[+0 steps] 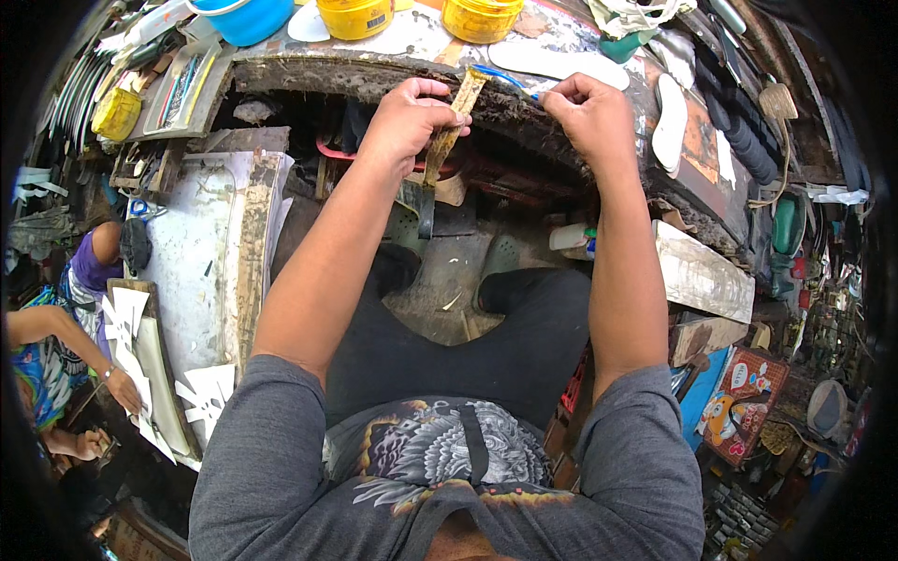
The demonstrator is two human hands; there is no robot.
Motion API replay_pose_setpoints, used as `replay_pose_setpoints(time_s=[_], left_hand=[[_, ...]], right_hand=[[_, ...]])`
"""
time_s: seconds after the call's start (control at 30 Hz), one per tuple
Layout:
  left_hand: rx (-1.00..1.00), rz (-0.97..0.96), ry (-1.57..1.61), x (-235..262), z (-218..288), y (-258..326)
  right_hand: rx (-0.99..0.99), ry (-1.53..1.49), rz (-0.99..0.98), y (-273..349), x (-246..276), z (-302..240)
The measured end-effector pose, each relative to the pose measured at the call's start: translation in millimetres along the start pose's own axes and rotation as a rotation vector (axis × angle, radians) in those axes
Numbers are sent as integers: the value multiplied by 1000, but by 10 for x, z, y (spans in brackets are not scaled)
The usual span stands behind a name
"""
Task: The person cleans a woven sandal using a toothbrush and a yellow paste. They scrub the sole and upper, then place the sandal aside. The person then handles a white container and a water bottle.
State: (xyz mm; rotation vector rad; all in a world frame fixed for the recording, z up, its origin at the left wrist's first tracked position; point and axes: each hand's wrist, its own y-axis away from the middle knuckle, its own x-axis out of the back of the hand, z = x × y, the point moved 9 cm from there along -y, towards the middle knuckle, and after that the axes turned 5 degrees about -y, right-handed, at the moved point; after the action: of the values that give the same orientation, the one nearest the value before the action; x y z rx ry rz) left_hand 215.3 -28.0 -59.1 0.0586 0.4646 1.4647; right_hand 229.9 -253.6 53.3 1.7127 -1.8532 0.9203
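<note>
My left hand (412,117) is closed round a flat, yellow-brown stained stick (447,140), which slants down toward my knees. A dark, flat, blade-like piece (426,213) shows at its lower end; whether it is fixed to the stick I cannot tell. From the upper tip of the stick a thin blue strip (500,77) stretches right to my right hand (591,110), whose fingers pinch its end. Both hands are raised at the near edge of the workbench (412,51). White sole-shaped pieces (561,67) lie on the bench just beyond my right hand.
Yellow tubs (482,19) and a blue basin (245,21) stand at the back. Another white sole shape (668,124) lies at the right. On my left is a pale board (192,252), where another person's hand (122,388) touches white cut pieces (131,327). A patterned box (744,402) sits low right.
</note>
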Motion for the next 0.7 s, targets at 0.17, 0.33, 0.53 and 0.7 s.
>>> replay_pose_setpoints(time_s=[0.17,0.33,0.53,0.7], left_hand=[[-8,-3,28,5,6,0],[-28,-15,40,6,-5,-7],[-51,-36,68,7,-8,-22],[-42,-32,69,9,16,-28]], right_hand=[[51,44,38,-1,-27,-16],[374,138,235,336,-5,-259],[464,151,236,559,5,-338],[462,143,289,413,43,-351]])
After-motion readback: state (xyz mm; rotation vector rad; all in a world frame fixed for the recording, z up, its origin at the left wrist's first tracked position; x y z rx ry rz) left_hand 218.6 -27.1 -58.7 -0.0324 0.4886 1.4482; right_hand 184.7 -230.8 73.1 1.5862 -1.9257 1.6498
